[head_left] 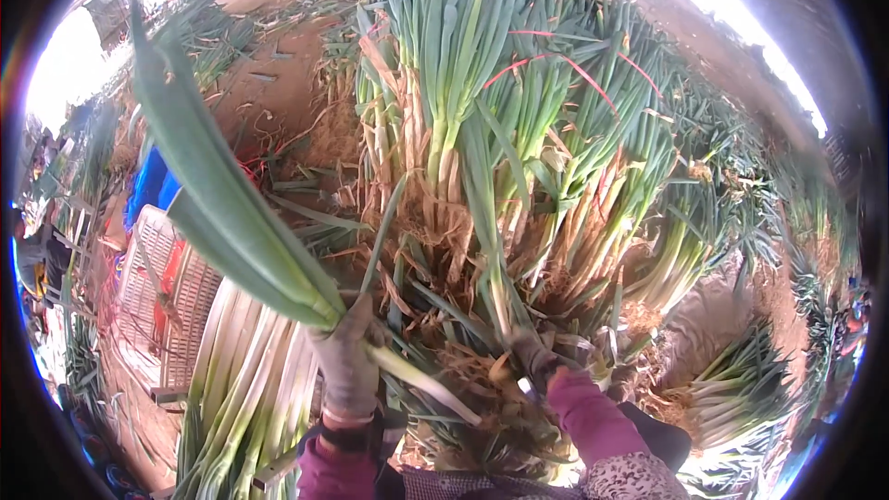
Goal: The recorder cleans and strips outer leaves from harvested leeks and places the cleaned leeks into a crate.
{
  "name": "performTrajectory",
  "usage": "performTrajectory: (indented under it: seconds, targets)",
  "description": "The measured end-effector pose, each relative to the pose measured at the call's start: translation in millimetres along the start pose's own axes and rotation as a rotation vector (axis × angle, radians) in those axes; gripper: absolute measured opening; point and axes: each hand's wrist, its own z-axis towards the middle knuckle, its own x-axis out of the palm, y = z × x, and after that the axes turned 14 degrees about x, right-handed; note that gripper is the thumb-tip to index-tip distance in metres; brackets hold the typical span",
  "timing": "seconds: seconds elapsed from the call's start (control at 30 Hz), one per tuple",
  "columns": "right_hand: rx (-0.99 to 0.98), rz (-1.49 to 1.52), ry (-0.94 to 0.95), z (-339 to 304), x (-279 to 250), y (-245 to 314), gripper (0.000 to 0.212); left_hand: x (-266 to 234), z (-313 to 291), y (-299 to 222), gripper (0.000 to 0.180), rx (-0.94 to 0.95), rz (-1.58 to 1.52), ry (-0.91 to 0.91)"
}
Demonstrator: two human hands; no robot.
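My left hand [348, 366], in a greyish work glove, is closed round a Welsh onion [264, 231]. Its broad green leaves rise to the upper left, and its pale root end sticks out below my fingers to the right. My right hand [534, 359], also gloved, is closed at the lower stem of a second Welsh onion [500, 301], whose leaves point up and away. A small shiny spot shows by that hand, too unclear to name. Close to my left wrist lies a pile of white, peeled stalks [250, 343]. Dry husks and peelings [468, 361] cover the ground between my hands.
Tall upright bunches of Welsh onions [454, 65] stand ahead, some with red ties. A pale plastic basket [148, 292] with something red inside stands at left, near a blue item [151, 187]. At right are a crumpled sack [713, 329] and another bunch [741, 393].
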Motion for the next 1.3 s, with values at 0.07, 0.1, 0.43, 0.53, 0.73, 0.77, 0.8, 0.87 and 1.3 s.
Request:
performTrajectory:
  seconds: [0.07, 0.1, 0.43, 0.53, 0.73, 0.77, 0.8, 0.87, 1.3]
  targets:
    - [0.568, 0.294, 0.184, -40, 11, -21, 0.023, 9, -4, 5, 0.009, 0.041, 0.06, 0.042]
    - [0.568, 0.286, 0.195, -59, 2, 7, 0.023, 3, -4, 8, 0.008, 0.07, -0.022, 0.08]
    - [0.53, 0.431, 0.091, -233, -107, 161, 0.019, 19, -29, 57, 0.01, -0.152, -0.11, 0.178]
    - [0.583, 0.693, 0.195, -284, -127, 189, 0.022, 19, -34, 78, 0.01, -0.015, -0.023, 0.595]
    - [0.554, 0.322, 0.252, -319, -107, 183, 0.023, 41, -61, 66, 0.019, -0.58, -0.285, 0.718]
    - [0.53, 0.212, 0.225, -323, -105, 181, 0.026, 41, -60, 65, 0.019, -0.595, -0.254, 0.715]
    - [0.501, 0.103, 0.205, -325, -105, 179, 0.033, 41, -59, 64, 0.02, -0.607, -0.219, 0.707]
    - [0.513, 0.173, 0.194, -334, -112, 174, 0.033, 51, -65, 44, 0.021, -0.498, -0.241, 0.723]
    - [0.344, 0.162, 0.173, -243, -116, 129, 0.053, 51, -48, 25, 0.013, -0.348, -0.354, 0.655]
